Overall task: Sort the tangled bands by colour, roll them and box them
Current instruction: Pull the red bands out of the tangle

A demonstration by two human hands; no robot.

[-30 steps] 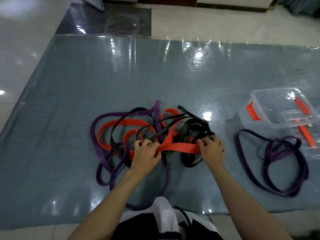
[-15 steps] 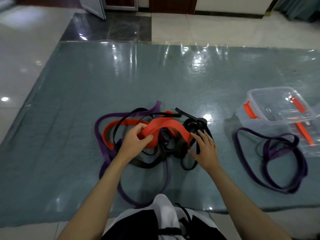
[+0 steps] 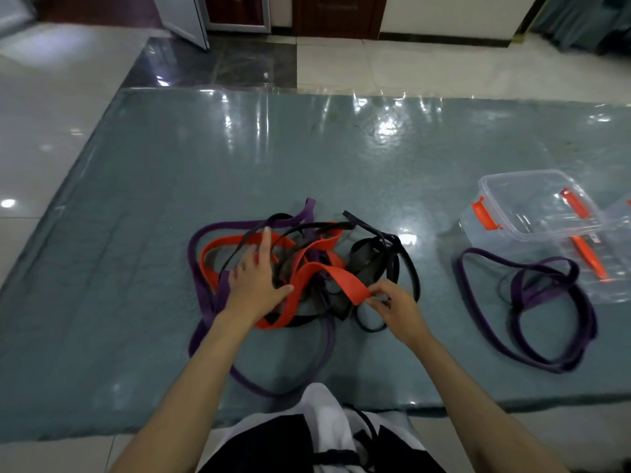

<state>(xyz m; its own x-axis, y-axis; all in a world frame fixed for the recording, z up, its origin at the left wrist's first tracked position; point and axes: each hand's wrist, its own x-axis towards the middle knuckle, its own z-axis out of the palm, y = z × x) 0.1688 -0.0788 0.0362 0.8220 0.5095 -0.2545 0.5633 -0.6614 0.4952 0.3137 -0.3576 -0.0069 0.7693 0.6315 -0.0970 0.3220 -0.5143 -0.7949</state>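
Note:
A tangle of bands lies on the grey-blue mat [image 3: 136, 233] in front of me: a wide orange band [image 3: 327, 274], black bands [image 3: 382, 254] and a purple band [image 3: 205, 288] looped around them. My left hand [image 3: 256, 278] rests flat with straight fingers on the left part of the tangle. My right hand [image 3: 392, 302] pinches a fold of the orange band at its near right end. A separate purple band [image 3: 532, 302] lies apart to the right. Behind it stands a clear plastic box [image 3: 495, 206] with orange clips.
The clear lid [image 3: 614, 268] with orange clips lies right of the box, at the frame's edge. Glossy floor tiles surround the mat. A door frame [image 3: 235, 15] and a wall stand at the far side. My knees are at the mat's near edge.
My left hand let go of the orange band and spread flat over the tangle. My right hand took a pinch on the orange band's fold and drew it toward me.

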